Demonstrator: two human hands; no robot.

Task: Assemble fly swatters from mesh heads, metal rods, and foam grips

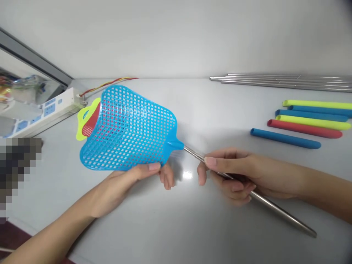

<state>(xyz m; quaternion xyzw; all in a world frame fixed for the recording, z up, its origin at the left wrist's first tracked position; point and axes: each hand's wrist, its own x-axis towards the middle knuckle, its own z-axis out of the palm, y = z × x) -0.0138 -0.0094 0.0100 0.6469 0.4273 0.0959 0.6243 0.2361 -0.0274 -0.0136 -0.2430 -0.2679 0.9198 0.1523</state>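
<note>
A blue mesh fly-swatter head (129, 128) is joined at its neck to a thin steel rod (277, 208) that runs down to the right. My left hand (129, 183) grips the near edge of the blue head, thumb on top. My right hand (236, 174) is closed round the rod a little behind the neck. Behind the blue head lie a red swatter head (92, 123) and a yellow swatter head (82, 121), mostly hidden.
Several foam grip tubes in blue, red and yellow-green (310, 119) lie at the right on the white table (176, 227). Several bare steel rods (280, 81) lie along the back wall. A white power strip (44, 113) with coloured wires sits at the left.
</note>
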